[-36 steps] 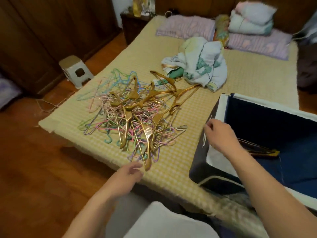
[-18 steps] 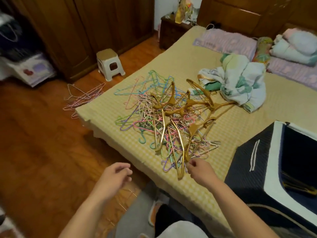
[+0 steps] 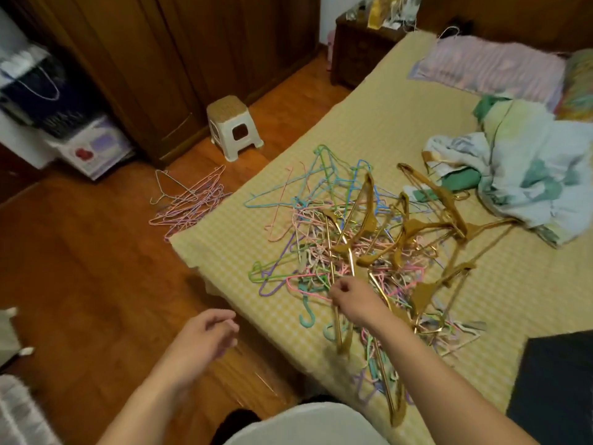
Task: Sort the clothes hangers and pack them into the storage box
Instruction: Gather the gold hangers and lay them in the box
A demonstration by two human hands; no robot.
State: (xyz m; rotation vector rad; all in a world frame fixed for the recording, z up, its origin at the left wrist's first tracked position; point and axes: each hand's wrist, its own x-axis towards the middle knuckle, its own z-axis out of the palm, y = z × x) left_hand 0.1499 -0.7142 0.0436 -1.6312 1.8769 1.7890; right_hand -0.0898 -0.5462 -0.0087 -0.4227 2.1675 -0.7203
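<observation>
on the checked yellow bed (image 3: 401, 130), the right hand (image 3: 354, 300) pinches a slim gold hanger (image 3: 337, 252) amid tangled thin wire hangers (image 3: 321, 220); left hand (image 3: 205, 338) hangs loosely curled beside it; the dark fabric storage box (image 3: 555, 387) sits right.

Tangled heap of hangers (image 3: 359, 252) on the yellow checked bed mat (image 3: 401, 123), thin coloured wire ones beneath, gold hangers (image 3: 414, 229) on top. Right hand (image 3: 353, 298) over the heap's near edge, fingers curled at a gold hanger, actual grip not clear; left hand (image 3: 205, 335) loosely curled over the wooden floor (image 3: 80, 268), holding nothing. Dark storage box (image 3: 558, 387) at the lower right corner, second bunch of pink wire hangers (image 3: 189, 203) on the floor near a small stool (image 3: 232, 126), crumpled blanket (image 3: 529, 171) and pillow (image 3: 487, 64) further up the bed.
</observation>
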